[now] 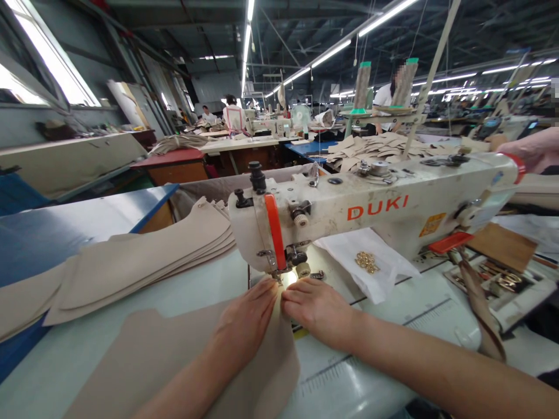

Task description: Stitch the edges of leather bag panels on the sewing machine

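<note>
One beige fabric piece [152, 361] lies under my left hand [244, 326] and right hand [317, 308] — both flat, open (one stack [144, 262] further left).

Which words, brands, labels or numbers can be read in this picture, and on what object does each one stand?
"DUKI": orange letters on the front of the sewing machine.
Yellow sticker on the same machine: too small to read.
Ruler scale printed on the table: the marks show, but any numbers are too blurred to read.
Beige fabric piece in front: no text.
</note>
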A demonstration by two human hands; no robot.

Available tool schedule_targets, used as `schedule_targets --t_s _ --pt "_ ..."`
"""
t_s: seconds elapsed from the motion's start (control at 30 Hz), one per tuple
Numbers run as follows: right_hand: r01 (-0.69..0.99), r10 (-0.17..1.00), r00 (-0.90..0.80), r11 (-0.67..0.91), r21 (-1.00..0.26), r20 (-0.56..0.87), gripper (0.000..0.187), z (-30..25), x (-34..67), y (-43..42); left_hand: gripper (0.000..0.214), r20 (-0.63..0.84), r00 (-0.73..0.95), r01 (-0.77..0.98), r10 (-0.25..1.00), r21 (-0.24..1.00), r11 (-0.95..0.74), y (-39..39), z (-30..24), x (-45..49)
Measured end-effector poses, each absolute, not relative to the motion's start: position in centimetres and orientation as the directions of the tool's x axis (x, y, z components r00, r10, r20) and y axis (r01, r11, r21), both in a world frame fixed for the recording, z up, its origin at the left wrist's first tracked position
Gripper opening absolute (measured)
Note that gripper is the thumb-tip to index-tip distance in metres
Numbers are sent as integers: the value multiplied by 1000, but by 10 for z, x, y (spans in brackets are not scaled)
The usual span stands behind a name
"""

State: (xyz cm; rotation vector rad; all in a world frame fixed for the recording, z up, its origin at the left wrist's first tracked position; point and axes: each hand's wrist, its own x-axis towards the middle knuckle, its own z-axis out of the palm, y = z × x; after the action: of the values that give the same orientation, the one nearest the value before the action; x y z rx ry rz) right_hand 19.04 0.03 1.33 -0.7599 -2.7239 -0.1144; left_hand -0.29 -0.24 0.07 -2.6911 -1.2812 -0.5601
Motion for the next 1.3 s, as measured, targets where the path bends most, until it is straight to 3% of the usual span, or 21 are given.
schedule_targets --t_s 0.37,0.7,1.03,1.2,1.3 --pt "530 509 -801 847 -22 315 6 13 190 5 36 375 580 770 723 39 -637 3 7 1" --pt "524 511 -808 851 -38 294 6 16 191 4 34 321 534 793 782 131 -595 1 8 2" --pt "524 509 -802 851 -43 313 10 12 191 7 32 324 505 816 800 124 -565 2 8 4" --pt "380 359 -871 925 -5 335 14 12 185 -7 31 379 488 822 787 103 -559 -33 4 -9" --pt "279 243 -893 959 43 378 16 8 180 -17 30 388 451 829 804 150 -538 -58 6 -16"
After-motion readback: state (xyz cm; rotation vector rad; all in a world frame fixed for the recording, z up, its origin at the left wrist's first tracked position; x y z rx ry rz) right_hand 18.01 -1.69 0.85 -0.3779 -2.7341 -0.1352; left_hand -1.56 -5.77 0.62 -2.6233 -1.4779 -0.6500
